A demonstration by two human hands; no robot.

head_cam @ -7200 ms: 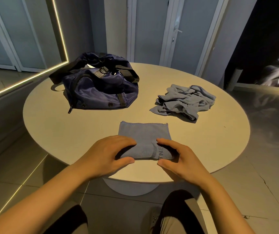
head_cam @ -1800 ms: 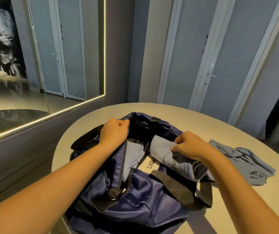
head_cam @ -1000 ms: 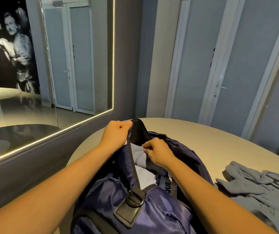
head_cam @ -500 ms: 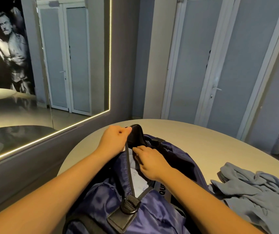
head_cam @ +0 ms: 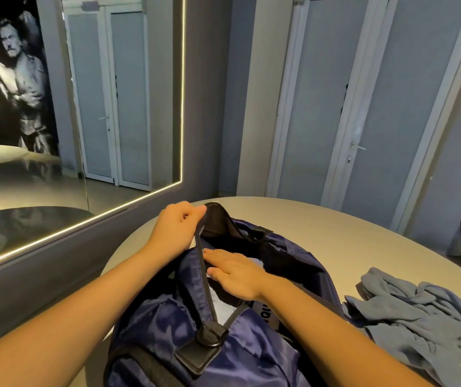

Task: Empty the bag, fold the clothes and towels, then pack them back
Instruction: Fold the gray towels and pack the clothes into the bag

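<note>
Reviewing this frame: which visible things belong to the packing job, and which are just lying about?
Job: navy bag, its rim gripped by the left hand; pale cloth inside, under the flat right hand; crumpled blue-grey cloth on the table.
Just there: wall mirror; white doors.

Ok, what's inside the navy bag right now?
Through the opening of the navy bag, pale folded cloth shows under the flat right hand. The left hand holds the rim up. Anything deeper is hidden by the hand and fabric.
</note>
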